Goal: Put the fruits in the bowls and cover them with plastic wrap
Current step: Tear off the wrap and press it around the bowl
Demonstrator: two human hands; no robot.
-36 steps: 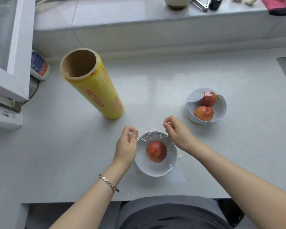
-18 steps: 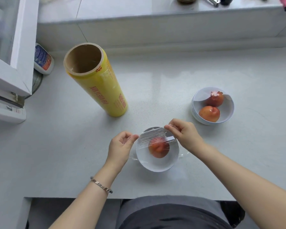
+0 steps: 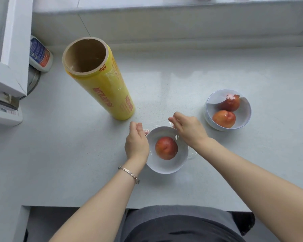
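Bowls [image 3: 166, 167] sit apart on pale grey countertop [image 3: 182, 81].

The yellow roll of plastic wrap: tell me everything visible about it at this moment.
The roll of plastic wrap is a long cylinder of clear film wound over a yellow label with red print, around a brown cardboard core whose hollow end faces the camera. It stands on its far end on the white counter, left of and behind both bowls. Neither hand touches it.

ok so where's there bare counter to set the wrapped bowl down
Bare counter left of the left hand, below the yellow wrap roll. More behind the two-fruit bowl, toward the ledge. It is crowded between the near bowl, right hand and roll.
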